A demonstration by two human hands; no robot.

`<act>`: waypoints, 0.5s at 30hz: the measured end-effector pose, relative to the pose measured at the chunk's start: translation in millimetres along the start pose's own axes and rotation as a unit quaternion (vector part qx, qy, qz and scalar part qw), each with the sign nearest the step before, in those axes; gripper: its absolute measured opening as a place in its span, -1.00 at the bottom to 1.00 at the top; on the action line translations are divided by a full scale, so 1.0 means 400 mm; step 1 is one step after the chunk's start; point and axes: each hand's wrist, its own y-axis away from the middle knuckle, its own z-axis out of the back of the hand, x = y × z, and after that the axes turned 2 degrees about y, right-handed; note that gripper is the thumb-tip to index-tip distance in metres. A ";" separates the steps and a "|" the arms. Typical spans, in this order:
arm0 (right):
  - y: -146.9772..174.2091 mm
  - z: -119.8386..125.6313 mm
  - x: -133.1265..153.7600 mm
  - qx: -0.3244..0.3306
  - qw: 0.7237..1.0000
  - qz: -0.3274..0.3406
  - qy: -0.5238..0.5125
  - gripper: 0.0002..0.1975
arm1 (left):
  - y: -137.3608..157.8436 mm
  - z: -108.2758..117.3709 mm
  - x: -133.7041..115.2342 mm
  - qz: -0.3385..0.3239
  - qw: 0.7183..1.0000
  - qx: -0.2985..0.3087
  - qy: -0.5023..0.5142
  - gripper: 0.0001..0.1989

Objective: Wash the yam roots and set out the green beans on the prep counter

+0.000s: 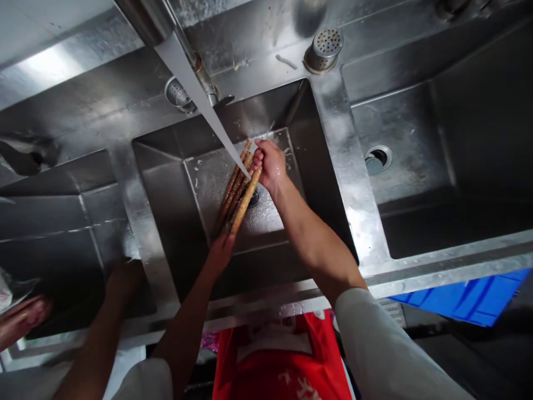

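A long, thin, pale-brown yam root [246,206] slants across the middle sink [166,222] under running water. My right hand [270,161] is closed around its upper end. Lower down, my left hand [222,251] is closed at the bottom end. Darker brown roots [233,189] lie side by side just left of this one, their lower ends near my left hand. Water [204,105] pours from the metal faucet [144,19] onto the roots. Part of the sink's drain [253,198] shows behind the yam root.
A perforated metal cylinder [327,49] stands on the back ledge. To the right is another sink with a drain [378,160]. In the left sink [41,216], another person's hand [122,280] reaches in. A blue container [470,297] sits below the counter at right.
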 end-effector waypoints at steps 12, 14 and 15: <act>-0.057 -0.024 0.226 -0.050 0.990 0.133 -0.018 -0.53 | -0.230 -0.001 -0.212 -0.023 0.910 0.239 0.338 -0.37; -0.075 -0.039 0.299 -0.056 0.981 0.184 -0.033 -0.53 | -0.250 0.005 -0.244 -0.021 0.906 0.185 0.381 -0.43; -0.074 -0.049 0.316 -0.053 0.978 0.200 -0.040 -0.53 | -0.261 0.006 -0.263 -0.026 0.906 0.149 0.395 -0.47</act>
